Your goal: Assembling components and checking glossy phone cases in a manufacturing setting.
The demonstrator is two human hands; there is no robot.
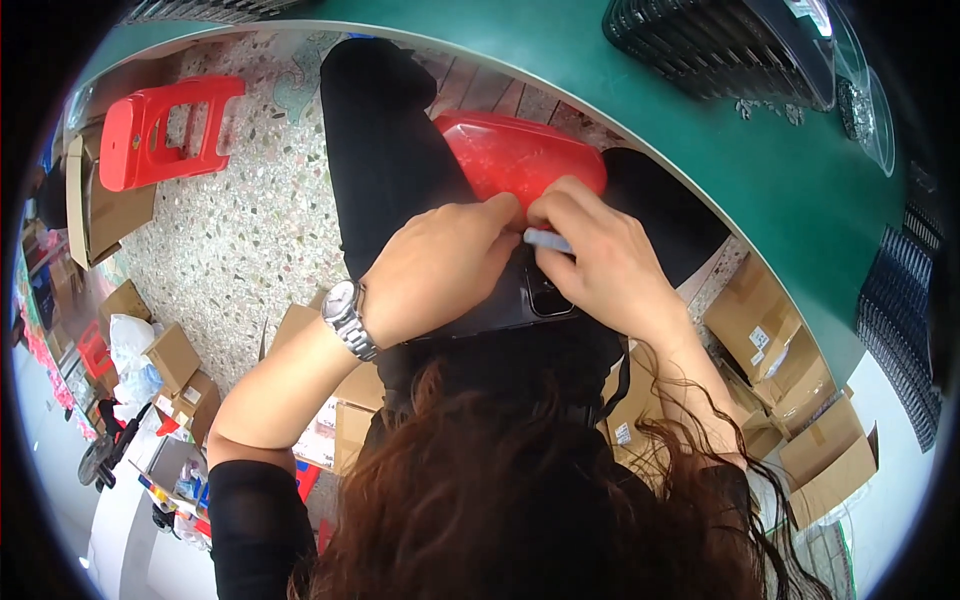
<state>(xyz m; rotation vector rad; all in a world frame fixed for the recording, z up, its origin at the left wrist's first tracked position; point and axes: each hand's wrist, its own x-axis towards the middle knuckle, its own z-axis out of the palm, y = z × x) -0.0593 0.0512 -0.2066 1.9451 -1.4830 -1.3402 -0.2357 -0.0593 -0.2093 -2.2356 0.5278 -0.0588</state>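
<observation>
Where right hand (607, 252) pinches, pale grey stick (547, 240) (perhaps plastic).

The floor (270, 200) is speckled terrazzo. A red plastic stool (125, 145) is located at the left. A green-topped table (820, 200) spans the upper right.

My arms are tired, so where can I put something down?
There's bare speckled floor between the red stool and the left leg, and bare green table between the dark stacks. Lower left is crowded with cardboard boxes.
</observation>
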